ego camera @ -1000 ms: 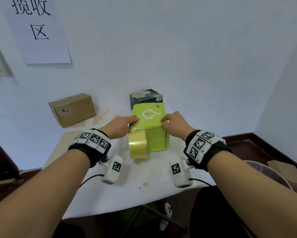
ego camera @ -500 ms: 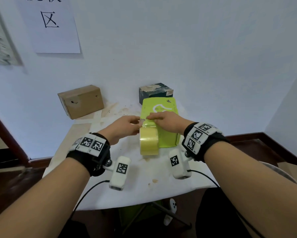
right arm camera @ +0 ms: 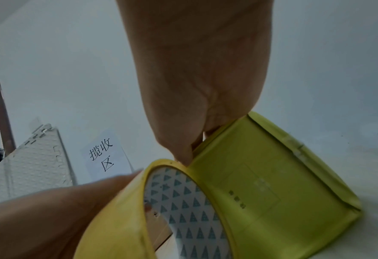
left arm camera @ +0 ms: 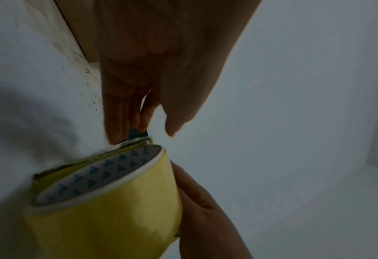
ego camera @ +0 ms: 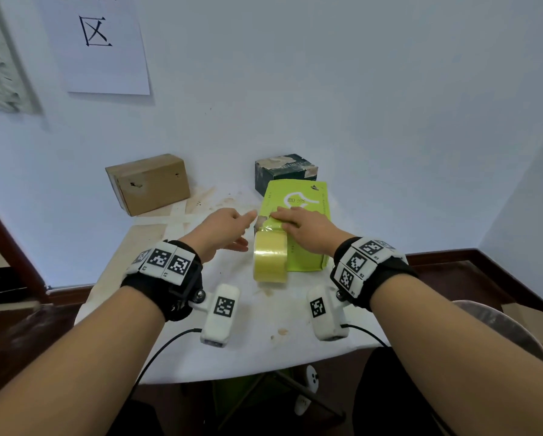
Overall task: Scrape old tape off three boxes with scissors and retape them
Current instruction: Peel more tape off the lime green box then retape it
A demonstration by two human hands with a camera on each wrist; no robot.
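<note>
On the white table (ego camera: 176,347), towards its far right, lies the green box (ego camera: 308,256), flat side up, with a roll of yellow tape (ego camera: 270,261) standing on edge against its near left side. A short strip runs from the roll up onto the box's top near edge. The right hand (ego camera: 308,229) lies palm down on the box top, its fingers (ego camera: 284,214) stretched out flat and pressed onto that strip; they curl round nothing. In the right wrist view the same hand (right arm camera: 196,70) bears down on the box edge (right arm camera: 272,175) just beside the roll (right arm camera: 116,219), whose core shows a grey triangle print.

The left hand (ego camera: 224,229) hovers just left of the box's corner, fingers straight and loosely together, pointing right, thumb apart below them; it holds nothing. The left wrist view shows this hand (left arm camera: 161,70) with its fingertips (left arm camera: 114,133) close to the box corner above the roll (left arm camera: 108,219); whether they touch it I cannot tell.

Beyond the green box, against the wall, sits a dark box (ego camera: 284,171) with scuffed tape patches. Well to the left at the far edge stands a brown cardboard box (ego camera: 149,184). A paper sign (ego camera: 97,42) hangs on the wall above it.
</note>
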